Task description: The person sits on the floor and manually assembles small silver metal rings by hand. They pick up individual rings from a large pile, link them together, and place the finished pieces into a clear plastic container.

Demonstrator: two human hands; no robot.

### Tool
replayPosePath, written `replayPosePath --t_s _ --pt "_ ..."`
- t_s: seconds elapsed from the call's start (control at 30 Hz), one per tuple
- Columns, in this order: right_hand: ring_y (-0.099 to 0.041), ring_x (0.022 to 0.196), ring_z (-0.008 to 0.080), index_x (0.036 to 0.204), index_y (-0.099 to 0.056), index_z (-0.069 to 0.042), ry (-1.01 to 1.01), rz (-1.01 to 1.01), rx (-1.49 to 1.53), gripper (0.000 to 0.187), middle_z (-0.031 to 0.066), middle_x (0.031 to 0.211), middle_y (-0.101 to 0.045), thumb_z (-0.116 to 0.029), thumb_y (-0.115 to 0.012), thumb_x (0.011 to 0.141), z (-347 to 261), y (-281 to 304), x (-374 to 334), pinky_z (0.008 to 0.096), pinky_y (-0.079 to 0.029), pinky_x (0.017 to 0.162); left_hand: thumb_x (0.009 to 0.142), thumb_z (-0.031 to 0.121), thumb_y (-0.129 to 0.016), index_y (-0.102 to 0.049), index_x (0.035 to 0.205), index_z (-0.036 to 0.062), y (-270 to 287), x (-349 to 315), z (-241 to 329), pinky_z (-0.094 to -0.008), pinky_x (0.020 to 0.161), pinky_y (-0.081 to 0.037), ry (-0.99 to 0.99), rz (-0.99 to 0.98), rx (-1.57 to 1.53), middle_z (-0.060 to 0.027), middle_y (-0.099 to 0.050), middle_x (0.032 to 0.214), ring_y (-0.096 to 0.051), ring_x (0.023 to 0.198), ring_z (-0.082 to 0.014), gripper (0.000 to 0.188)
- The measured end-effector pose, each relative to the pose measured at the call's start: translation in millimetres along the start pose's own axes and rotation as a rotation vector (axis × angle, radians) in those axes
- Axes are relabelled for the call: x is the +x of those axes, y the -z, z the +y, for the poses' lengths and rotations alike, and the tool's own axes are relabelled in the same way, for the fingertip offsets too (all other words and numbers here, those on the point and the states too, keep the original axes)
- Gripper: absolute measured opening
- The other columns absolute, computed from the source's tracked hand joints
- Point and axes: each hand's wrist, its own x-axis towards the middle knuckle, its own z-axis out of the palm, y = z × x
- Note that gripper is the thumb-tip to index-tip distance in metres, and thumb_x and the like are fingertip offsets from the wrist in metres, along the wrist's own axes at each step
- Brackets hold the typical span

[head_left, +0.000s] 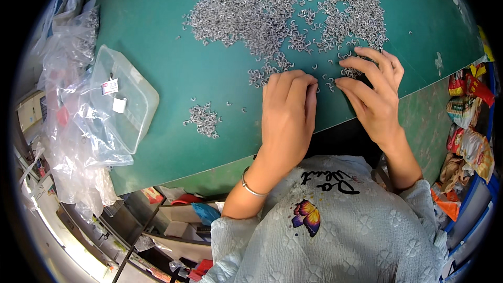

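Note:
Small grey C-shaped metal clips lie in a wide heap across the far part of the green table. My left hand rests at the heap's near edge, its fingers bent and pressed together; whatever is under the fingertips is mostly hidden. Just to its right, my right hand hovers low with fingers spread and curved, over a few loose clips between the two hands. A smaller pile of clips sits apart, left of my left hand.
At the left stands a clear plastic box with two small pale labels or cards in it, beside crumpled clear bags. Open shelving lies below the table's front edge. Colourful packets fill a rack at the right.

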Motion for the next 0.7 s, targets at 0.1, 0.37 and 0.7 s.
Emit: replayPosePath --t_s 0.1,0.37,0.7 --pt "-0.058 0.111 0.0268 0.082 -0.068 -0.009 0.014 -0.040 0.027 0.012 0.0034 0.108 -0.065 -0.008 -0.075 0.072 1 4 -2 0.0485 -0.034 0.098 0.079 -0.009 -0.068 -0.063 0.096 -0.0002 -3 0 -2 -0.0365 0.074 -0.049 0.006 0.003 0.006 -0.0115 -0.064 0.092 -0.060 0.082 -0.0282 0.020" --pt "-0.057 0.112 0.0281 0.082 -0.066 -0.008 -0.012 -0.133 0.124 0.013 0.0043 0.109 -0.064 -0.006 -0.075 0.072 1 13 -5 0.0484 -0.035 0.099 0.079 -0.007 -0.069 -0.065 0.097 0.0028 -1 1 -4 -0.0356 0.075 -0.045 -0.036 0.007 0.022 -0.0077 -0.066 0.090 -0.060 0.081 -0.0253 0.020" --pt "-0.055 0.114 0.0281 0.086 -0.068 -0.006 -0.091 -0.072 0.221 0.016 0.0058 0.111 -0.063 -0.005 -0.076 0.073 5 12 7 0.0424 -0.036 0.098 0.079 -0.003 -0.071 -0.068 0.100 0.0047 13 -4 -4 -0.0357 0.081 -0.038 -0.139 -0.007 0.075 -0.0038 -0.066 0.093 -0.059 0.086 -0.0221 0.022"
